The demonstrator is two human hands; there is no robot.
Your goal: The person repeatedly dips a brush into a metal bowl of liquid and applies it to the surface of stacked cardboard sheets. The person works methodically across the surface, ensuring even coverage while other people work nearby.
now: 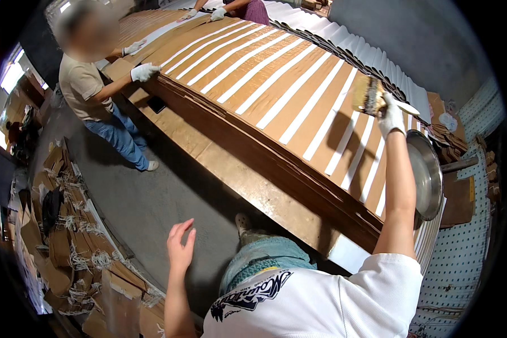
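My right hand (392, 118), in a white glove, is closed round the pale handle of a wide brush (368, 97). The brush is raised over the right part of a long stack of brown paper sheets (231, 60), and its shadow falls on them. White stripes run across the top of the stack, side by side. My left hand (180, 248) is bare and holds nothing; its fingers are apart, over the grey floor near the table. Beside my right forearm is a round metal basin (435, 174), partly hidden by that arm.
A person in a beige T-shirt (80, 84) and white gloves touches the stack's left end. Another person's gloved hands (217, 14) rest at the far edge. Bundled brown sheets with white strings (90, 236) lie at lower left. White corrugated material (355, 39) lies behind the stack.
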